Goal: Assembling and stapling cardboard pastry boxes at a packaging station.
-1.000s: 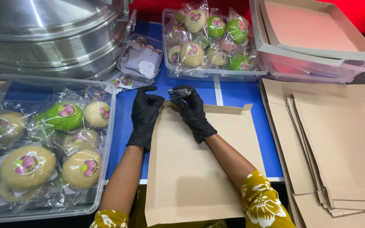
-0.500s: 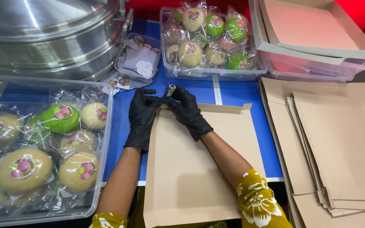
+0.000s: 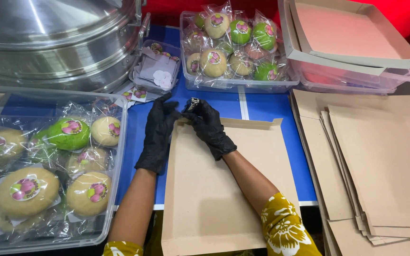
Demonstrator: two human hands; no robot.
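Right hand clamped on stapler at cardboard corner, 11 o'clock; left hand flat, gripping nothing, steadying that edge; bins at 9 and 12.

Both gloved hands have slid leftward, the right hand now pressing the stapler beside the left hand.

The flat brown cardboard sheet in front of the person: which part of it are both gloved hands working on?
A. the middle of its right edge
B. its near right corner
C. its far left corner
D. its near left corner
C: the left hand and right hand, which holds a small metal stapler, meet at the far left corner of the cardboard sheet.
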